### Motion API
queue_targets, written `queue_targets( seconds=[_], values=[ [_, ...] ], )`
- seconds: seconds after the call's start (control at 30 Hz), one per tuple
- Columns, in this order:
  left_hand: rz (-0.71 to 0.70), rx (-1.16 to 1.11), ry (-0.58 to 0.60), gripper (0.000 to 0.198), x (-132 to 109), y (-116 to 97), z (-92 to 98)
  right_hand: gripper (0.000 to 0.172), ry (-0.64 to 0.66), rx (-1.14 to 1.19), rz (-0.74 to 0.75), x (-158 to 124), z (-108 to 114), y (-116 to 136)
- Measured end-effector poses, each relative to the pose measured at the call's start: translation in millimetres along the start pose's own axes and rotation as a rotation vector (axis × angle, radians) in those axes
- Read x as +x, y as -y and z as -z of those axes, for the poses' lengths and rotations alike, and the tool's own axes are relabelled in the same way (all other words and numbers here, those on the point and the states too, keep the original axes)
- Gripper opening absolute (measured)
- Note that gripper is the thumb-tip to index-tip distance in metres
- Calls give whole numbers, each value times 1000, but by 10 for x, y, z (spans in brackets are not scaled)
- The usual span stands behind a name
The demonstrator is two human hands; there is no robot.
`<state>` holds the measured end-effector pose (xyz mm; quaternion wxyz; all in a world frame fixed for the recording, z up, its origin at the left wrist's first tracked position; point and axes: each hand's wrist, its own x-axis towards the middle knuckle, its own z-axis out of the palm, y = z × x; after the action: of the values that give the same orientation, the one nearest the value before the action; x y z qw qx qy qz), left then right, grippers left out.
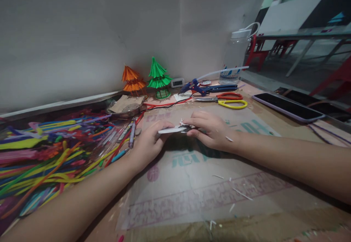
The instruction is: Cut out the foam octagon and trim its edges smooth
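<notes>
Bench w/ clear sheet on top. White piece above it, L hand grip closed on it; R hand pinching dark tool, poss. snips, too blurry to ID. White scraps nearer; scissors, glue gun beyond; pipe cleaners at L.

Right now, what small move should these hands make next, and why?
Perhaps the right hand should pluck away the small white bit beside it: it sticks up above the slim white piece the left hand holds, looks loose, and similar scraps lie on the sheet below.
</notes>
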<state>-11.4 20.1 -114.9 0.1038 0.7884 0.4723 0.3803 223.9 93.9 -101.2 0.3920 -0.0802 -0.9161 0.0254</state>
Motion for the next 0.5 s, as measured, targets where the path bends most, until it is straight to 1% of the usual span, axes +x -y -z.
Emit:
queue_targets(
  seconds=[0.27, 0.5],
  values=[
    [-20, 27, 6, 24, -7, 22, 2, 31, 11, 20, 17, 5, 7, -3],
    [-13, 26, -3, 20, -18, 40, -9, 31, 22, 33, 8, 8, 13, -2]
  ],
)
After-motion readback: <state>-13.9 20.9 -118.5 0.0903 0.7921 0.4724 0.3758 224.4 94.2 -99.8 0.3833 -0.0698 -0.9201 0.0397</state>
